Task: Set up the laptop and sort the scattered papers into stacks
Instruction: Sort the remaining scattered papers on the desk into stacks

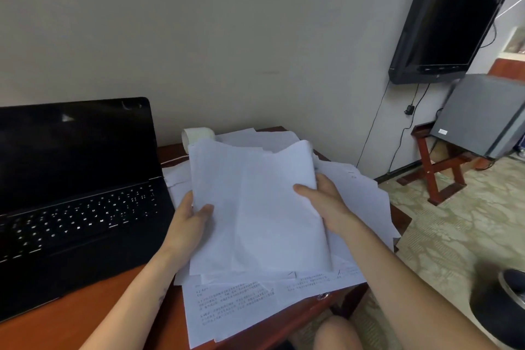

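Observation:
A black laptop [76,193] stands open on the left of the reddish wooden desk [85,318], its screen dark. I hold a bundle of white papers [255,207] lifted above the desk. My left hand [189,224] grips its left edge, thumb on top. My right hand [324,202] grips its right edge. Under the bundle, scattered printed sheets [235,304] cover the right part of the desk and hang over its front and right edges.
A roll of white paper [197,135] lies at the back of the desk by the wall. A black wall screen [449,17], a grey box [483,116] on a red wooden stand [443,167] and a dark round object [502,304] are at the right. My knee [335,332] is below the desk.

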